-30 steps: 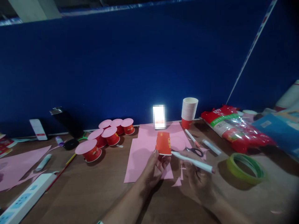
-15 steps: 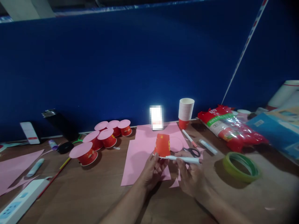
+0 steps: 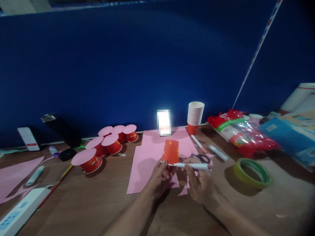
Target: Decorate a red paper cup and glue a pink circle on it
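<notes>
My left hand (image 3: 161, 177) grips a red paper cup (image 3: 171, 151) near its white rim, which faces down toward me. In my right hand (image 3: 199, 180) is a slim white pen (image 3: 193, 166), held level with its tip at the cup's rim; whether it touches cannot be made out. Beneath both hands lie pink paper sheets (image 3: 140, 177). A cut pink paper disc (image 3: 185, 150) lies just behind the pen, beside dark-handled scissors (image 3: 203, 158) partly hidden by my right hand. Small pink scraps (image 3: 183, 190) lie under that hand.
Several red cups topped with pink discs (image 3: 112, 140) stand at left. Behind are a lit phone (image 3: 164, 123) and a cup stack (image 3: 196, 114). A tape roll (image 3: 253, 173) and a bag of cups (image 3: 242, 131) lie right; a power strip (image 3: 27, 205) lies front left.
The whole view has shifted slightly, with things appearing a little higher and further left. Both hands keep their hold on the cup and pen, with hardly any movement between them.
</notes>
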A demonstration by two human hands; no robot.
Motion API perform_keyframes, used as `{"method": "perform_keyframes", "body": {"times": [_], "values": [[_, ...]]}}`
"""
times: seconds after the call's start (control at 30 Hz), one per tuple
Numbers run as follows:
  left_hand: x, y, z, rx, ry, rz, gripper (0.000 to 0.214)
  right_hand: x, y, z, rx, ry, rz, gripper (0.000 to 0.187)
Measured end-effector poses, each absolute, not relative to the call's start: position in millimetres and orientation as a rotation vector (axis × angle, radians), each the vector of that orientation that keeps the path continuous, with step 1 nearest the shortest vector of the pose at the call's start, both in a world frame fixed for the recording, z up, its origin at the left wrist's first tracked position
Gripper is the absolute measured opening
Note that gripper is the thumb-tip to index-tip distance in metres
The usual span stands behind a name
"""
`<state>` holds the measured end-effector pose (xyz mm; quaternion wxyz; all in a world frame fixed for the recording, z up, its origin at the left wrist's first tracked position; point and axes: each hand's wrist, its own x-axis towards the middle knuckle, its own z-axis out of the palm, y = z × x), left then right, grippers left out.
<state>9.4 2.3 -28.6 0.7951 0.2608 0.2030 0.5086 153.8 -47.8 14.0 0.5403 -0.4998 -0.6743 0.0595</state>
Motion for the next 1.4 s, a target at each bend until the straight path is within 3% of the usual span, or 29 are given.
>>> {"method": "perform_keyframes", "body": {"times": [0.3, 1.4], "values": [[8.4, 0.3, -26.2, 0.516, 0.447, 1.098, 0.018, 153.6, -45.7, 12.6, -1.177, -1.602, 0.102, 0.017], [8.9, -2.8, -20.0, 0.558, 0.481, 1.041, 0.033, 151.0, -44.1, 15.3, -1.255, -1.500, 0.136, 0.013]]}}
